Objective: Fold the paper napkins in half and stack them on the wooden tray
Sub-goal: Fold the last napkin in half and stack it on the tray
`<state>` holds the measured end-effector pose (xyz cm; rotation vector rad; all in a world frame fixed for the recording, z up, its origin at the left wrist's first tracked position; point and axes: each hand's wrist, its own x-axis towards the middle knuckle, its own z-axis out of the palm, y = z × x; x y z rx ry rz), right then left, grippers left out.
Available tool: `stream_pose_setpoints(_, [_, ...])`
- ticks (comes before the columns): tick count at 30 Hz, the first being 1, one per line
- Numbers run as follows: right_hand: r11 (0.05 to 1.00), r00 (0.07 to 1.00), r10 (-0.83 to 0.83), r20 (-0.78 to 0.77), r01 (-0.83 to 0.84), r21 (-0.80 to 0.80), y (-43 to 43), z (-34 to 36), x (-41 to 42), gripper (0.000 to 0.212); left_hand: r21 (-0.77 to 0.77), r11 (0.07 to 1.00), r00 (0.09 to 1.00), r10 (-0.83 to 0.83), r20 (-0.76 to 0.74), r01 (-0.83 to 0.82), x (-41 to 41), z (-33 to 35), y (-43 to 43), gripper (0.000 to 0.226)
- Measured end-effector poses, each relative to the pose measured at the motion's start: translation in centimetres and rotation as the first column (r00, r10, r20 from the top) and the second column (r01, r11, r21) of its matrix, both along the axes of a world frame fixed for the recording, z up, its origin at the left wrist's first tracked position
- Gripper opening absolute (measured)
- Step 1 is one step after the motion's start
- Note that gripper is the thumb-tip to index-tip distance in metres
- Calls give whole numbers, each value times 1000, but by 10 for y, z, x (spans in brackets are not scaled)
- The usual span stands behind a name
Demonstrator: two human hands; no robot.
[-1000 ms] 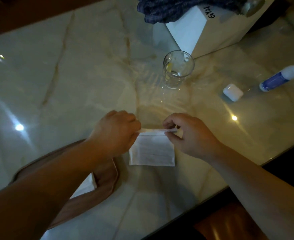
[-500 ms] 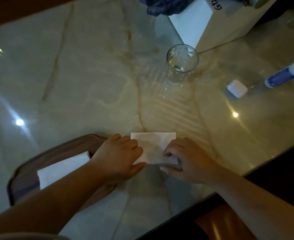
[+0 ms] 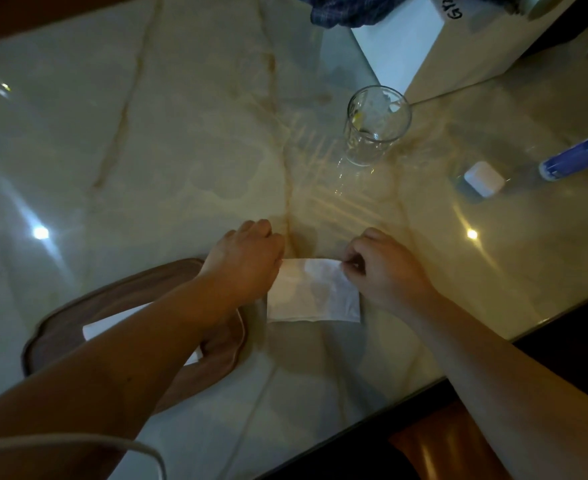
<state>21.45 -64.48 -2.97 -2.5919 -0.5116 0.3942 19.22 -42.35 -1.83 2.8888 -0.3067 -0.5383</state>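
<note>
Both hands, left hand (image 3: 247, 258) and right hand (image 3: 386, 268), pinch the white paper napkin's (image 3: 313, 296) far corners with their fingers, just right of the brown wooden tray (image 3: 60, 327).

White napkin (image 3: 315, 292); brown tray (image 3: 60, 327); cream veined marble table (image 3: 181, 150); blue checked cloth (image 3: 341, 8).

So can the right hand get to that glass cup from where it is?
Probably yes. The right hand is pinching the napkin's far corner, and the glass stands farther away with only bare table between them. It would have to let go of the napkin first.
</note>
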Motion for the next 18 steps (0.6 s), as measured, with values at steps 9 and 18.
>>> stream_pose_setpoints(9, [856, 926, -135, -353, 288, 430, 22, 32, 0, 15, -597, 472, 756, 494, -430, -648, -29, 32, 29, 9])
stream_pose_setpoints(18, [780, 906, -3, -424, 267, 566, 94, 45, -22, 17, -611, 173, 562, 635, -531, -773, -84, 48, 88, 7])
